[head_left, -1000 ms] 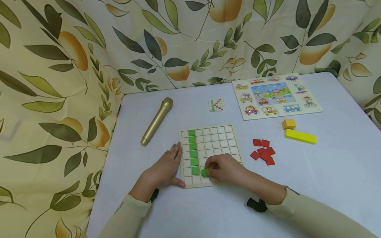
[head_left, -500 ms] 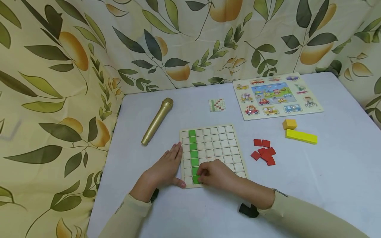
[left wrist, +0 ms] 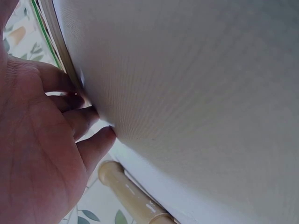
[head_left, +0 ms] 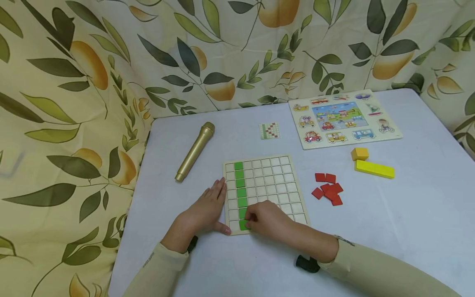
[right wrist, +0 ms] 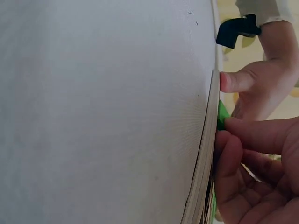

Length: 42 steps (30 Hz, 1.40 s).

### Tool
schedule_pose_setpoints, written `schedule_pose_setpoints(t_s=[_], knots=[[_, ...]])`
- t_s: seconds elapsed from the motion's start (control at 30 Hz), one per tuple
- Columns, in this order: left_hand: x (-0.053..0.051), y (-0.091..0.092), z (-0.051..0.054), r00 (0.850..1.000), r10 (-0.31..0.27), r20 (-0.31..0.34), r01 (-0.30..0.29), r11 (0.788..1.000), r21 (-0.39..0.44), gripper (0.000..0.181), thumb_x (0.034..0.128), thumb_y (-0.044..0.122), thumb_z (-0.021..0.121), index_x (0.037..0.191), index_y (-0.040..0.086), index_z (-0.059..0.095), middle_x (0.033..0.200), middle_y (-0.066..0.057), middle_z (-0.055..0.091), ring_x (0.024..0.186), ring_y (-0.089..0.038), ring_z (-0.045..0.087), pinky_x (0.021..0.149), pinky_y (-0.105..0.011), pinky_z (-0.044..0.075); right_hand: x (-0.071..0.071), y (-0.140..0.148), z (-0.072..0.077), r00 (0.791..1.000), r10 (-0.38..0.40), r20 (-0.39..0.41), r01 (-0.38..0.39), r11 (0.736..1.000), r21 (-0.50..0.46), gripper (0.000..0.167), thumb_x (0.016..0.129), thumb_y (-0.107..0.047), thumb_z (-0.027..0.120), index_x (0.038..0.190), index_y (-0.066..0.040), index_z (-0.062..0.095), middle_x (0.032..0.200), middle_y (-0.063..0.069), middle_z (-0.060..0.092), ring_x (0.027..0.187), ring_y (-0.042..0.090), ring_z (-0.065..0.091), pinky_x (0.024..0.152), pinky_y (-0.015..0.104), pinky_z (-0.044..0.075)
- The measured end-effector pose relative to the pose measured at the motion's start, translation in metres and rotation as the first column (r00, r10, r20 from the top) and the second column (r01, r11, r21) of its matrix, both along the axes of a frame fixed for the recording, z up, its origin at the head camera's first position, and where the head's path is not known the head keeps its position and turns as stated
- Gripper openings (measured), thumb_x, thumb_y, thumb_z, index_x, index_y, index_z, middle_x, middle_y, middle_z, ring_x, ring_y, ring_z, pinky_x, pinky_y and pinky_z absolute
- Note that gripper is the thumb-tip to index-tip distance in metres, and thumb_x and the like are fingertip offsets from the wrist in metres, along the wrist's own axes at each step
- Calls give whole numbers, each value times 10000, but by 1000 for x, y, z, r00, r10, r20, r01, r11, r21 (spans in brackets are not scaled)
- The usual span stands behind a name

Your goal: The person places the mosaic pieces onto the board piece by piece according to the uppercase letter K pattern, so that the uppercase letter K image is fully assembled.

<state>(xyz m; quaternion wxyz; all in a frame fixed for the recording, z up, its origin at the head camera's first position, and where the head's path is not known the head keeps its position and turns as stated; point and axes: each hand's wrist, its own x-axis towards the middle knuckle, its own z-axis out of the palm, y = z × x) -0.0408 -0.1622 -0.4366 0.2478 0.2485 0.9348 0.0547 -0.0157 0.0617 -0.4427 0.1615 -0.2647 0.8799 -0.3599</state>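
Observation:
A wooden grid board (head_left: 272, 189) lies on the table with a column of green squares (head_left: 242, 192) in its second column from the left. My right hand (head_left: 271, 219) pinches the lowest green square (head_left: 243, 225) between thumb and fingers at the bottom row. In the right wrist view that green tile (right wrist: 222, 113) looks slightly tilted at the board's surface, by the thumb of the right hand (right wrist: 261, 172). With fingers extended, my left hand (head_left: 205, 210) rests along the board's left edge; the left wrist view shows the left hand's (left wrist: 51, 140) fingertips at that edge.
Several red squares (head_left: 330, 190) lie right of the board, with a yellow bar (head_left: 375, 169) and an orange-yellow cube (head_left: 359, 154) beyond. A small pattern card (head_left: 270, 130) and a picture puzzle (head_left: 341, 117) sit at the back. A gold microphone (head_left: 194, 152) lies at the left.
My right hand has moved left and toward the near edge with the green square, which came from the third column to the bottom of the green column. My left hand has stayed in place.

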Motion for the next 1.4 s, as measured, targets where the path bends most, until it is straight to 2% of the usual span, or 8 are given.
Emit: schedule_pose_setpoints(t_s=[0.23,0.47,0.67,0.83,1.0,1.13,1.4], knots=[[0,-1,-2,1000,-1,-6,1,1000,1,1373,694,649,791,1587,-36,4,1668,-166,-93,1533,-303,-50,1227,-449,130,1,-2,1,999,21,-49,-19,998,54,147,858,-87,784,747,-149,710,663,-139,587,627,45,506,586,222,466],[0,0,-4,1000,-4,-7,4,1000,-4,1379,690,658,787,1587,-38,4,1668,-174,-87,1534,-310,-46,1224,-453,148,1,0,-2,999,14,-34,-13,1000,27,140,854,-60,784,750,-135,726,671,-125,608,627,44,518,579,221,476],[1,-1,-6,1000,7,-2,-7,1000,-1,1397,675,671,788,1591,-28,-1,1671,-170,-85,1535,-304,-45,1223,-454,157,0,8,-5,1000,-27,-5,27,1000,-9,123,854,-86,794,766,-154,742,676,-150,624,645,32,549,602,220,497],[1,0,-5,1000,10,2,-10,1000,1,1402,667,665,796,1591,-25,-2,1671,-165,-91,1535,-304,-47,1223,-458,155,-4,24,0,994,-102,38,103,994,-31,134,862,-90,785,767,-165,729,674,-144,618,633,61,544,575,242,486],[-2,0,-4,1000,-4,-23,4,1000,-8,1405,667,662,806,1589,-30,2,1669,-171,-87,1534,-307,-44,1223,-456,150,-12,50,7,979,-202,33,202,979,-3,95,870,-125,790,809,-168,730,704,-126,625,665,89,555,592,265,487],[-2,0,-5,1000,0,-18,-1,1000,-16,1413,661,671,802,1592,-20,-7,1671,-161,-97,1535,-298,-53,1225,-449,143,-16,75,10,961,-276,20,275,960,46,55,880,-166,789,862,-167,738,747,-101,639,716,122,572,624,287,497],[-1,1,-2,1000,23,10,-23,1000,5,1408,658,645,820,1595,-15,2,1673,-153,-92,1536,-293,-43,1225,-449,142,-23,125,12,907,-422,17,419,905,76,76,865,-190,808,911,-150,762,791,-70,685,759,142,617,660,295,519]])
